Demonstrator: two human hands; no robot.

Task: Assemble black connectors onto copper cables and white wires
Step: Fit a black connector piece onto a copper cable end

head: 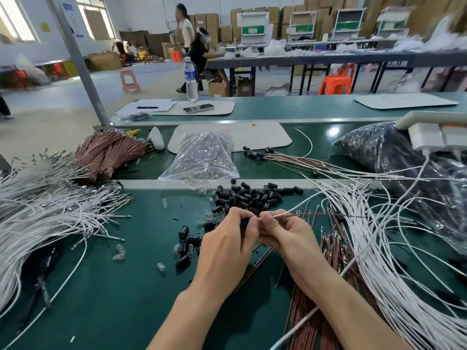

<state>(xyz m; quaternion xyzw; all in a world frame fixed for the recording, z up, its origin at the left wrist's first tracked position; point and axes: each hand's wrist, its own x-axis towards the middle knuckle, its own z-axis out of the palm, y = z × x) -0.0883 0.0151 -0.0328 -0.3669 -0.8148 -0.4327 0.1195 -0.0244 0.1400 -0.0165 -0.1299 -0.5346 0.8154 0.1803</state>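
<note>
Over green bench (121,286): left hand (227,248) pinches seemingly black connector (243,221); right hand (285,236) pinches copper cable (328,214).

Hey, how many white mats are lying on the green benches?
3. The near mat lies partly under the clear bag; the middle mat behind it holds the phone; the far-right mat sits on the back bench. Others may be hidden.

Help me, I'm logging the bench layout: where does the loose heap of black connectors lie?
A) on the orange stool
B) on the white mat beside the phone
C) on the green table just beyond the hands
C: the black connectors lie heaped on the green table, just beyond the left hand and right hand.
</note>
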